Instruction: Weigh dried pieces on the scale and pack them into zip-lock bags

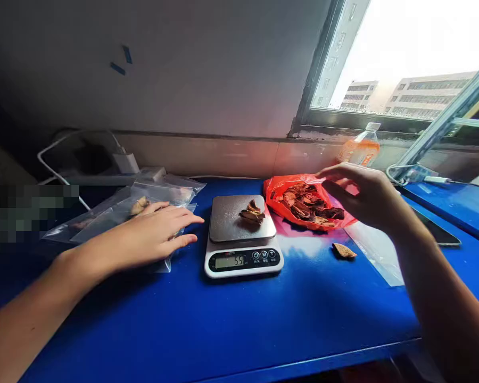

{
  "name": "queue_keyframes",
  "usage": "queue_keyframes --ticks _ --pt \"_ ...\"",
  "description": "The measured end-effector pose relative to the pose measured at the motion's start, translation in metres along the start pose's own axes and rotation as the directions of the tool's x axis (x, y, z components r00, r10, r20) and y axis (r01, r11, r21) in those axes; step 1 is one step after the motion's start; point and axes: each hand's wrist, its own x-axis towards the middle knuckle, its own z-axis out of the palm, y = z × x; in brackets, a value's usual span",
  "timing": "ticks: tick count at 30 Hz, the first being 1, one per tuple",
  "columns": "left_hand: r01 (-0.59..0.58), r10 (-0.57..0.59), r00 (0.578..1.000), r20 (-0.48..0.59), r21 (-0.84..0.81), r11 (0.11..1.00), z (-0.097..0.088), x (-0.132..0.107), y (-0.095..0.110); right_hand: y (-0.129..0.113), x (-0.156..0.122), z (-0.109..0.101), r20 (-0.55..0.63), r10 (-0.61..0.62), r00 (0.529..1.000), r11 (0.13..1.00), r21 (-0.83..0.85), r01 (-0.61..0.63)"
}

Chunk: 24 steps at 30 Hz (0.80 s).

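Observation:
A small digital kitchen scale [242,239] stands mid-table with a few dried brown pieces [253,211] on its pan. Its display reads about 5.5. My left hand [159,229] lies flat and open on a pile of clear zip bags [143,205] left of the scale. My right hand [359,194] hovers over an open red plastic bag [277,187] full of dried brown slices [307,205], its fingers curled loosely downward and apart. One loose dried piece [344,250] lies on the blue table in front of the red bag.
The blue table [231,319] runs to a front edge near me. A clear empty bag [377,250] and a dark phone [439,231] lie at right. An orange drink bottle [359,149] stands by the window sill. A white charger and cable [123,159] sit at back left.

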Motion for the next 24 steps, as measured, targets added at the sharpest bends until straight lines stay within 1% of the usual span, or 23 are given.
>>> queue_keyframes --ticks 1,2,3,4,5,6,7,8,9,10,12,14,16,19,21,22,24 --pt "-0.004 0.004 1.0 -0.008 -0.003 1.0 0.001 0.0 0.0 0.009 -0.006 -0.008 0.146 0.07 0.987 0.997 0.003 -0.071" --pt "-0.007 0.007 1.0 -0.017 -0.005 1.0 0.001 -0.001 0.0 0.017 -0.011 -0.016 0.281 0.135 0.95 0.99 -0.009 -0.138" --pt "-0.01 0.01 1.0 -0.026 -0.006 1.0 0.002 -0.001 0.0 0.024 -0.016 -0.022 0.403 0.194 0.894 0.98 -0.034 -0.198" --pt "-0.014 0.014 0.999 -0.035 -0.007 1.0 0.003 -0.001 0.0 0.03 -0.02 -0.027 0.509 0.249 0.824 0.966 -0.069 -0.249" --pt "-0.019 0.018 0.999 -0.044 -0.007 1.0 0.003 -0.001 -0.001 0.033 -0.023 -0.03 0.611 0.31 0.729 0.946 -0.12 -0.302" --pt "-0.021 0.021 0.998 -0.053 -0.005 1.0 0.004 -0.001 -0.001 0.035 -0.026 -0.03 0.688 0.356 0.633 0.927 -0.173 -0.334" --pt "-0.022 0.022 0.998 -0.062 -0.002 1.0 0.004 0.0 -0.001 0.034 -0.028 -0.028 0.735 0.387 0.558 0.913 -0.219 -0.345" --pt "-0.025 0.025 0.997 -0.068 0.003 1.0 0.004 0.0 -0.001 0.031 -0.029 -0.024 0.761 0.399 0.511 0.907 -0.249 -0.338" --pt "-0.028 0.028 0.997 -0.07 0.007 1.0 0.004 -0.001 -0.001 0.028 -0.029 -0.019 0.78 0.39 0.489 0.913 -0.256 -0.319" --pt "-0.031 0.032 0.997 -0.068 0.01 0.999 0.004 -0.001 -0.001 0.023 -0.03 -0.013 0.796 0.363 0.485 0.924 -0.243 -0.295" --pt "-0.037 0.037 0.998 -0.053 0.012 0.999 0.003 -0.002 0.0 0.014 -0.03 -0.001 0.8 0.318 0.509 0.942 -0.204 -0.267" --pt "-0.035 0.035 0.999 -0.035 0.014 0.999 0.002 -0.002 0.001 0.008 -0.03 0.008 0.796 0.303 0.524 0.942 -0.169 -0.289" --pt "-0.033 0.033 0.999 -0.026 0.014 0.999 0.003 -0.002 0.001 0.006 -0.03 0.013 0.789 0.302 0.535 0.936 -0.141 -0.322" --pt "-0.037 0.037 0.999 -0.023 0.011 0.999 0.005 -0.002 0.0 0.01 -0.03 0.017 0.784 0.262 0.563 0.942 -0.082 -0.325" --pt "-0.039 0.039 0.999 -0.023 0.009 0.999 0.006 -0.002 -0.001 0.012 -0.03 0.019 0.768 0.224 0.599 0.949 -0.033 -0.313" --pt "-0.04 0.04 0.999 -0.023 0.009 0.999 0.006 -0.002 -0.001 0.013 -0.029 0.021 0.753 0.204 0.625 0.953 -0.006 -0.304" --pt "-0.042 0.042 0.999 -0.024 0.009 0.999 0.006 -0.002 -0.001 0.012 -0.028 0.023 0.703 0.164 0.693 0.958 0.054 -0.281"
